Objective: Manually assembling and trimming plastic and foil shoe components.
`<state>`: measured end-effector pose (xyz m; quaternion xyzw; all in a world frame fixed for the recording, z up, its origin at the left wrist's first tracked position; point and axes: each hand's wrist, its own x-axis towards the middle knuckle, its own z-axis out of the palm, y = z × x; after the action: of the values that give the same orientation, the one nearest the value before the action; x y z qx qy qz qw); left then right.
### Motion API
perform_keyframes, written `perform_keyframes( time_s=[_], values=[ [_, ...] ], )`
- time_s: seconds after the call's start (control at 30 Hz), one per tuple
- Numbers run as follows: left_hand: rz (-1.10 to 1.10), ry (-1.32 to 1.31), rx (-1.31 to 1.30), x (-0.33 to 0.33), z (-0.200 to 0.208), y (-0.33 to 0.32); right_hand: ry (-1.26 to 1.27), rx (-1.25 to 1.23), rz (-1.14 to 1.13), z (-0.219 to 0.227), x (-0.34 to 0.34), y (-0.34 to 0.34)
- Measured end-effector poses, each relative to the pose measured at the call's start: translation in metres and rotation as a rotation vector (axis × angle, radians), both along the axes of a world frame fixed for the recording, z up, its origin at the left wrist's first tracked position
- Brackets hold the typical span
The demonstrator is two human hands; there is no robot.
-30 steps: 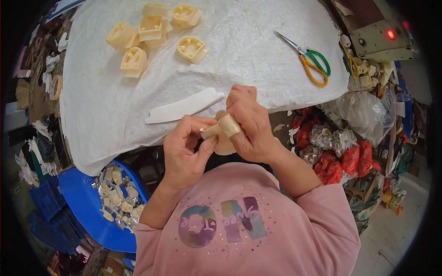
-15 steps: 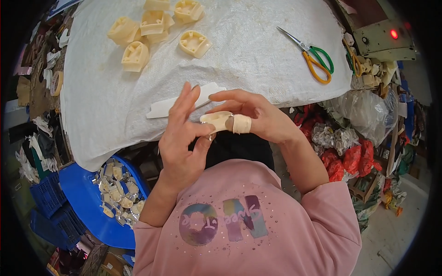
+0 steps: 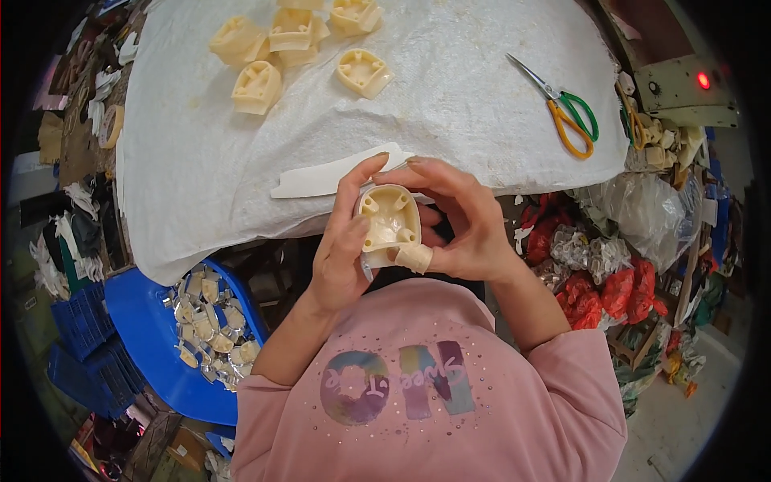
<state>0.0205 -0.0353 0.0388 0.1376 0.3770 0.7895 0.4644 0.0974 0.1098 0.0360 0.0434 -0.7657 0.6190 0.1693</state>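
Observation:
Between both hands, in front of my chest, is a cream moulded plastic piece (image 3: 391, 215). Its hollow side faces up, showing small round posts inside a rounded rim. My left hand (image 3: 337, 253) closes on its left side, with the thumb along the wall. On the other side my right hand (image 3: 474, 229) curves round it, the thumb wrapped in beige tape (image 3: 414, 258) pressing near the lower edge. A shiny grey strip edge shows under the piece by my left fingers. Just beyond my fingertips, white strips (image 3: 309, 183) lie at the table's near edge.
Several similar cream pieces (image 3: 259, 87) sit at the far left of the white-covered table (image 3: 450, 96). Scissors (image 3: 562, 112) with green and orange handles lie at right. A blue tub (image 3: 148, 337) holds cream-and-silver pieces at lower left. Red plastic bags (image 3: 618, 289) are at right.
The plastic piece has turned from edge-on to hollow side up. My left hand has gone from loosely raised fingers to gripping its side. The whole view has shifted slightly.

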Motion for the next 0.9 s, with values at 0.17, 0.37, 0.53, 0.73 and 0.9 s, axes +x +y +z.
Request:
perform_keyframes(
  time_s=[0.17, 0.37, 0.53, 0.73, 0.9],
  values=[
    [0.071, 0.048, -0.12, 0.005, -0.007, -0.003, 0.027, 0.143, -0.066, -0.005, -0.007, -0.009],
    [0.023, -0.155, -0.026, -0.006, -0.005, -0.01, 0.105, 0.085, -0.065, -0.012, -0.009, -0.012],
    [0.1, 0.025, -0.122, 0.003, -0.011, -0.008, 0.077, 0.025, -0.013, -0.011, -0.006, -0.016],
    [0.039, 0.094, -0.103, 0.008, -0.009, -0.004, 0.043, 0.011, 0.009, -0.013, -0.012, -0.007],
    [0.206, -0.077, -0.113, 0.01, -0.005, 0.007, -0.364, -0.694, 0.1, -0.018, -0.024, -0.01]
  ],
)
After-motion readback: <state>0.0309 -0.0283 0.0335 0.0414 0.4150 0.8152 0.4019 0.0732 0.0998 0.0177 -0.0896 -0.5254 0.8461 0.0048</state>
